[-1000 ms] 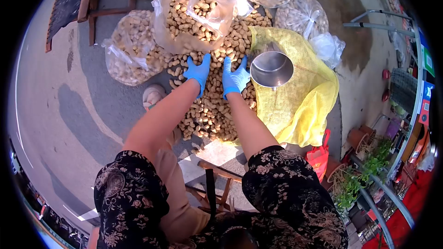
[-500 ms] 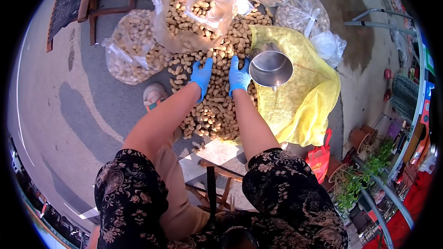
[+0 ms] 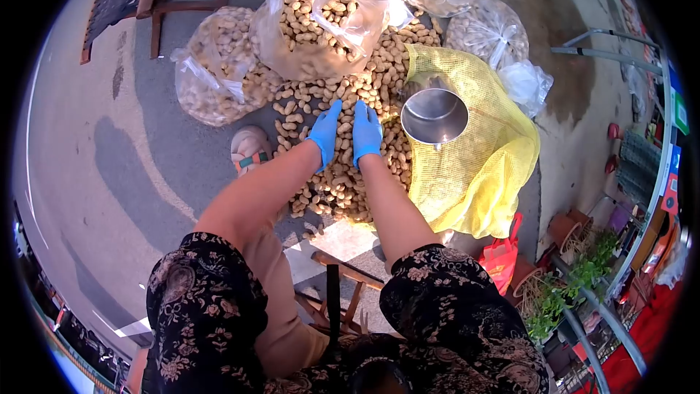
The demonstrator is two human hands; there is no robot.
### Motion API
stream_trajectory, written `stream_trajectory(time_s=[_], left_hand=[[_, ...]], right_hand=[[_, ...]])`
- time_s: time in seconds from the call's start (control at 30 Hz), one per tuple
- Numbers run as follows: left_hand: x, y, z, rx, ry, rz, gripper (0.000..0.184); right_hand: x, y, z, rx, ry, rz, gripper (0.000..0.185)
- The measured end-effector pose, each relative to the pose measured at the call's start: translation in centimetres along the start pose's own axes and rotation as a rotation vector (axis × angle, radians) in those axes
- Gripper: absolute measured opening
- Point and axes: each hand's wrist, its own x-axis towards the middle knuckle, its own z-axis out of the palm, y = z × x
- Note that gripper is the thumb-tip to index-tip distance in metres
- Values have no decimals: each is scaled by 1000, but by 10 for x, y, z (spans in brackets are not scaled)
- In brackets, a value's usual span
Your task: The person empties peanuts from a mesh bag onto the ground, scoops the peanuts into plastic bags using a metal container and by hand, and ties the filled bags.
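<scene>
Both hands wear blue gloves and rest on a heap of unshelled peanuts (image 3: 344, 179). My left hand (image 3: 325, 133) touches the heap with its fingers pointing up and inward. Just right of it, my right hand (image 3: 366, 133) is on the peanuts too, palm turned inward. A narrow strip of peanuts shows between the two hands. Whether the fingers grip any peanuts is hard to make out. A metal pot (image 3: 434, 116) stands right of my right hand on a yellow mesh sack (image 3: 474, 160). Beyond the hands sits an open plastic bag of peanuts (image 3: 310, 66).
Tied bags of peanuts stand at the left (image 3: 211, 95) and back right (image 3: 490, 33). A wooden chair (image 3: 175, 6) is at the upper left. Near the right edge are a red bag (image 3: 500, 259), potted plants (image 3: 576, 277) and a metal frame (image 3: 620, 60).
My hands have come closer together over the peanuts, and their fingers are less spread than before. The whole view has shifted slightly.
</scene>
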Motion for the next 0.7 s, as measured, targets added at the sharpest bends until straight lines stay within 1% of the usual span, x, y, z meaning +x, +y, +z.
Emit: stream_trajectory(time_s=[0.07,0.13,0.17,0.2,0.23,0.27,0.3,0.4,0.47,0.5,0.6,0.63,0.7], left_hand=[[-7,-10,3,-47,68,79,76],[-27,-2,13,-78,136,143,73],[-45,4,18,-127,138,177,61],[-60,12,20,-159,124,230,56],[-72,19,21,-191,109,282,51],[-84,29,23,-222,92,334,46],[-100,46,26,-287,89,405,35],[-116,93,17,-408,2,556,34],[-103,125,1,-409,-35,584,33],[-97,137,-5,-414,-109,574,33],[-84,163,2,-441,-124,512,34],[-75,169,6,-448,-149,488,36],[-62,182,16,-380,-104,360,40]], right_hand=[[1,11,6,104,46,-44,62],[-4,6,5,212,7,-110,54],[-10,0,3,271,-14,-152,52],[-21,-11,0,331,-33,-193,49],[-41,-36,-2,373,-41,-272,41],[-52,-59,1,420,-84,-309,40],[-61,-78,5,467,-127,-346,40],[-59,-121,28,522,-283,-451,37],[-47,-151,51,507,-367,-420,37],[-39,-162,59,496,-409,-404,37],[-4,-174,76,336,-368,-370,43],[-1,-180,74,267,-322,-368,49],[7,-191,66,324,-333,-314,50]])
